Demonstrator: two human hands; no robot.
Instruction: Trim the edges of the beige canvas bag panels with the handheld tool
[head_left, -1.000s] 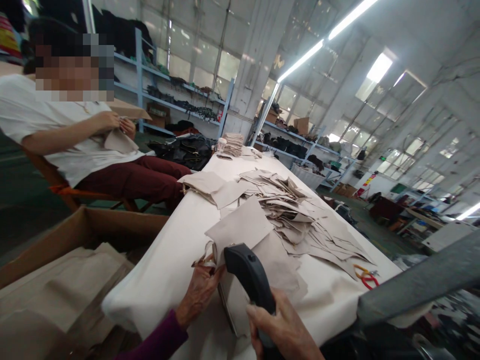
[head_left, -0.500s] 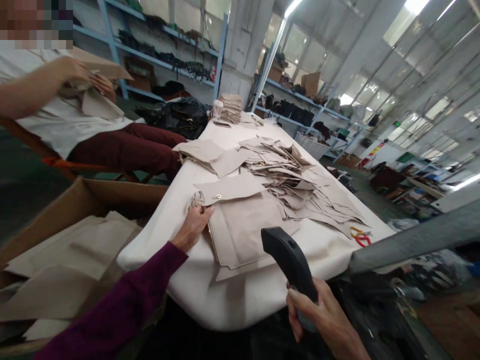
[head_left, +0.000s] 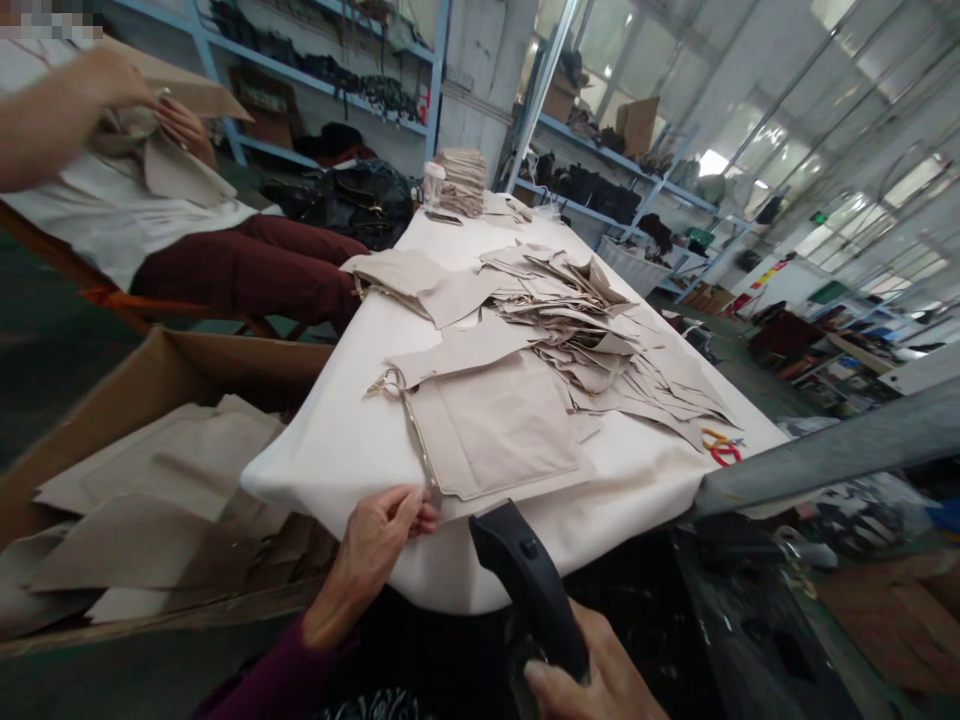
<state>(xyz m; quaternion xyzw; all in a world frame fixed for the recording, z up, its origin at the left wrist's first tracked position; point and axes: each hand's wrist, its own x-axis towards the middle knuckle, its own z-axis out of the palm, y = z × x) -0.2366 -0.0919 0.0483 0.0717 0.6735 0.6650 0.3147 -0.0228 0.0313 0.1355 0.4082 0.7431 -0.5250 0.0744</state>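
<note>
My left hand (head_left: 382,535) is at the near left corner of a beige bag panel (head_left: 510,430), its fingers pinched together on the corner where a gold-toothed zipper (head_left: 418,440) ends. The panel lies flat on the table, with a beige flap (head_left: 465,350) folded out beyond its far edge. Wrapped around the grip of a black handheld tool (head_left: 525,560) with a bent, blunt head is my right hand (head_left: 600,665). The tool's head points at the panel's near edge, a little apart from it. Its exact kind cannot be made out.
A heap of beige pieces (head_left: 577,320) covers the table's middle. Red and yellow-handled scissors (head_left: 720,447) lie at the right edge. A cardboard box (head_left: 240,350) of beige pieces stands at left. Beyond it a seated person (head_left: 172,240) handles beige material. A metal post (head_left: 825,440) crosses at right.
My left hand has moved from the panel's far left corner, by the flap and zipper pull, down to its near corner. The black tool has come left and lower, closer to the panel's near edge.
</note>
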